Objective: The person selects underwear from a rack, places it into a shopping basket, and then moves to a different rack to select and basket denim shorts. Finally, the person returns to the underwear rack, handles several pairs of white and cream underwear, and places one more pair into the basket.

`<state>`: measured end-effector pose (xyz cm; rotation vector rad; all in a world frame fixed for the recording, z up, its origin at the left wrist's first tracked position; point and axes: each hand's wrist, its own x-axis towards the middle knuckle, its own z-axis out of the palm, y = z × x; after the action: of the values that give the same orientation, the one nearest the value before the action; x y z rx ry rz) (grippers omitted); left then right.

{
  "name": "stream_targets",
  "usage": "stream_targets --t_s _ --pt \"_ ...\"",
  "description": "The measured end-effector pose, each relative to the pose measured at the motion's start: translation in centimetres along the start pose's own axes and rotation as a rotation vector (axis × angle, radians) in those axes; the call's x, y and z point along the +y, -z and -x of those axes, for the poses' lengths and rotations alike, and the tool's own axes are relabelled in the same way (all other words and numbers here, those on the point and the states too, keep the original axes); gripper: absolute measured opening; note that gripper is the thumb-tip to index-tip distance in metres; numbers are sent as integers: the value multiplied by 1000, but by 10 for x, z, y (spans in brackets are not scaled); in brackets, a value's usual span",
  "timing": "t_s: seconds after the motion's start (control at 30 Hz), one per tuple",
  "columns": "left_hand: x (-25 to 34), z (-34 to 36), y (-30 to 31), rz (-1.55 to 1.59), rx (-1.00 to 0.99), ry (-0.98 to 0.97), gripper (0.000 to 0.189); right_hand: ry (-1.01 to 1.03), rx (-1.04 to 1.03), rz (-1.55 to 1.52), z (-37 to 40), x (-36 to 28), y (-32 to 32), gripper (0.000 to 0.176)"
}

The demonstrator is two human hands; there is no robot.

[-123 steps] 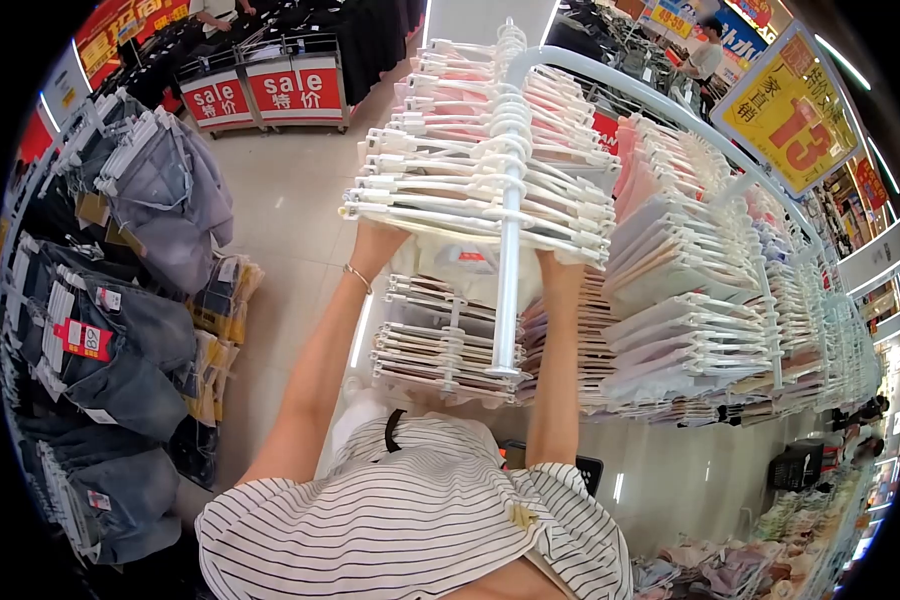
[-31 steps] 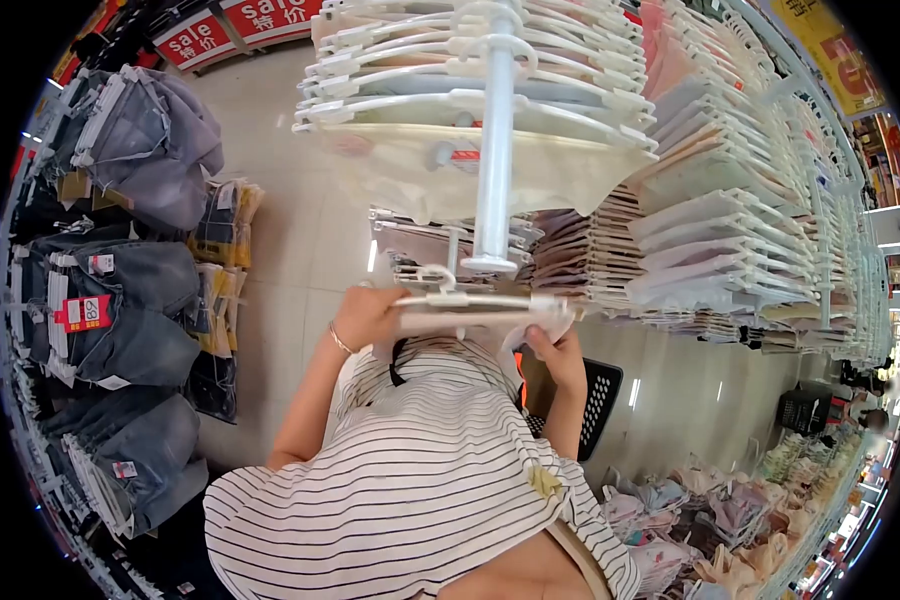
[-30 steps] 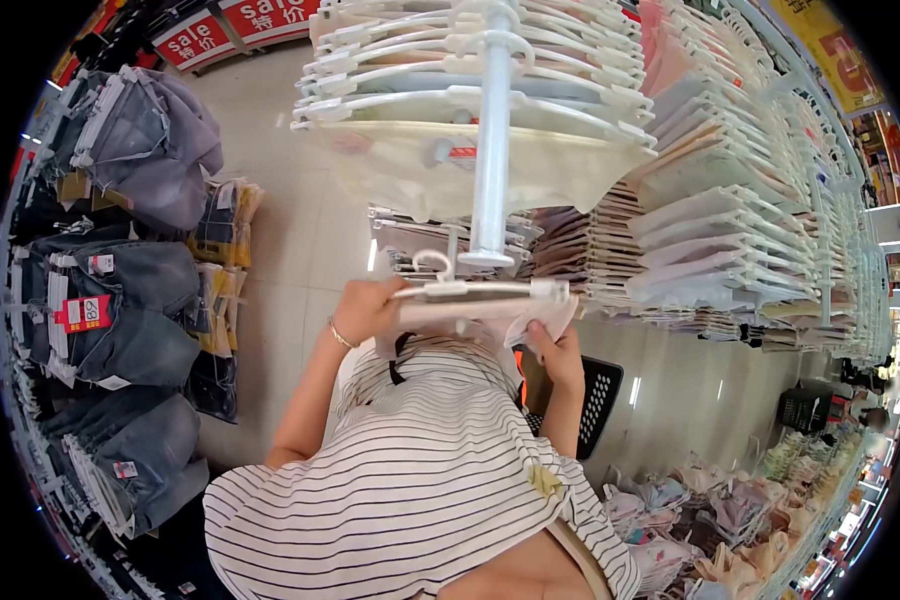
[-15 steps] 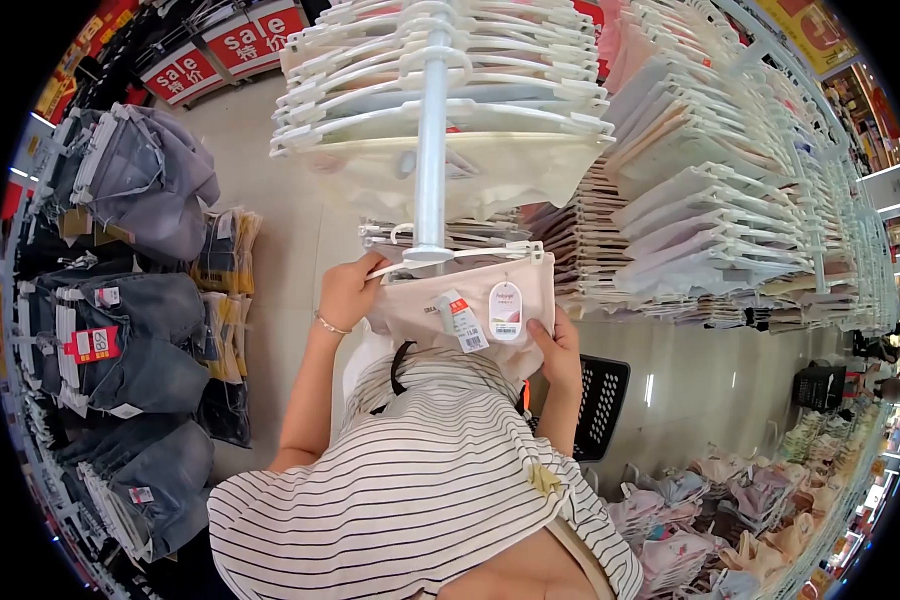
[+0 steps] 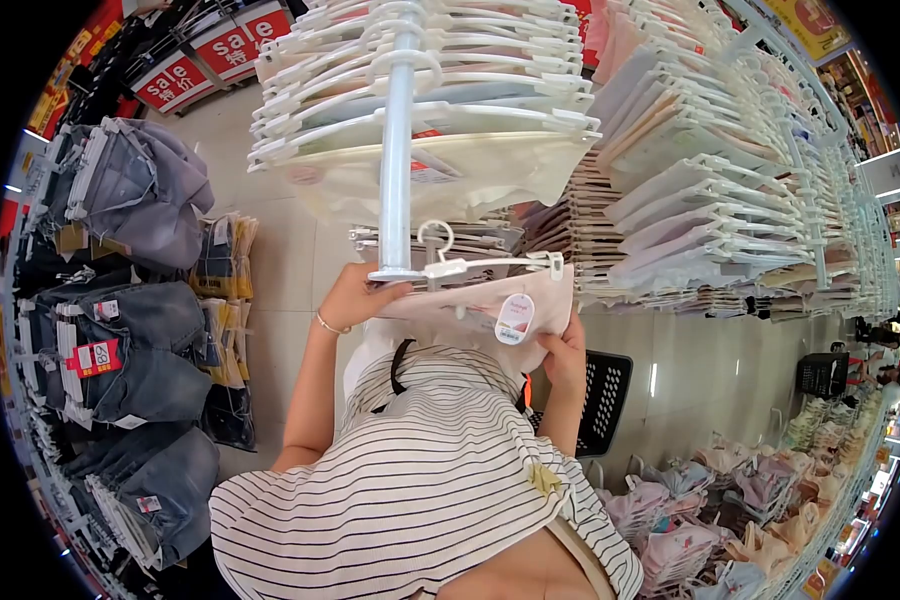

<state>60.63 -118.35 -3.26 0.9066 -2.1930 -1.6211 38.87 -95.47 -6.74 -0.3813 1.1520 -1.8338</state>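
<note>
A pale pink pair of underpants (image 5: 460,300) hangs from a white clip hanger (image 5: 490,266) in front of my body. My left hand (image 5: 368,290), with a bracelet at the wrist, is closed around the hanger's left end and the garment's left corner, just below the rail's end cap. My right hand (image 5: 567,355) pinches the garment's right edge between thumb and fingers. An oval white-and-pink tag (image 5: 515,319) dangles on the fabric near my right hand. The hanger's hook stands free, right of the metal rail (image 5: 397,170).
Several cream and white garments on hangers (image 5: 430,155) fill the rail ahead. More packed hangers (image 5: 710,215) stand to the right. Denim shorts (image 5: 140,345) hang at left. A black basket (image 5: 605,400) is beside me at right, with bras (image 5: 700,540) on a rack behind it.
The hanger and garment have shifted right and tilted, so the hook now shows right of the rail's end. The rectangular price tag seen before is out of sight. Both hands keep their hold.
</note>
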Motion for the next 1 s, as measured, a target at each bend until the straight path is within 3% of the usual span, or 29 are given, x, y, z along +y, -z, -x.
stream_targets --t_s 0.13,0.27,0.37,0.4,0.6,0.77,0.9,0.97,1.0 --pt "-15 3 -13 12 -126 -82 11 61 3 77 -6 -6 -6 53" --pt "-29 4 -28 -77 -105 10 14 63 25 484 -14 9 11 43" --pt "-46 5 -30 -113 -81 -34 13 -88 54 541 -20 22 21 39" --pt "-45 5 -30 -129 -77 -40 13 51 -3 543 -23 30 21 33" --pt "-63 9 -25 -259 -53 -46 12 -12 -105 737 -32 50 22 26" --pt "-88 -8 -14 -311 36 38 15 225 1 956 -54 83 12 37" --pt "-97 -25 -7 -515 201 -182 12 271 80 909 -50 80 5 48" --pt "-99 -31 -4 -518 279 -297 15 265 112 1096 -41 83 24 51" --pt "-99 -31 -4 -548 277 -260 14 257 132 1190 -33 86 34 52"
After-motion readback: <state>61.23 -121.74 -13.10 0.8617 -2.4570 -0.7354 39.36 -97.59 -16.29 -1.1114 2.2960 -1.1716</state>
